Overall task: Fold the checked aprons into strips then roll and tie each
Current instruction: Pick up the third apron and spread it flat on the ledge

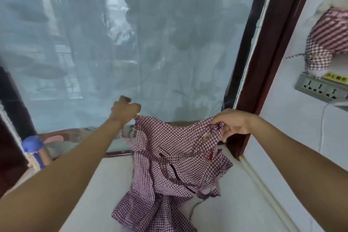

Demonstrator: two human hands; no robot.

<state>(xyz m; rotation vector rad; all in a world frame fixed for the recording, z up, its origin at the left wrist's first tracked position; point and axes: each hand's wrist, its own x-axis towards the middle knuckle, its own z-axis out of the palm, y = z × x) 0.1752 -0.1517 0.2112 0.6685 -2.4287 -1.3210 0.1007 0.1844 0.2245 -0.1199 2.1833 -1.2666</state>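
A maroon-and-white checked apron [169, 167] hangs crumpled between my two hands, its lower part heaped on the white surface [235, 203]. My left hand [125, 110] pinches the apron's upper left edge, fingers curled. My right hand [232, 123] grips the bunched upper right edge, next to a small flower patch. A thin checked tie trails off the apron's lower right. More checked and striped fabric [323, 43] hangs on the white wall at the upper right.
A large window with a pale sheer covering [131, 43] fills the back, framed by dark red wood [263, 62]. A grey power strip [323, 88] is fixed to the right wall. A blue-capped bottle [33, 147] stands at the left.
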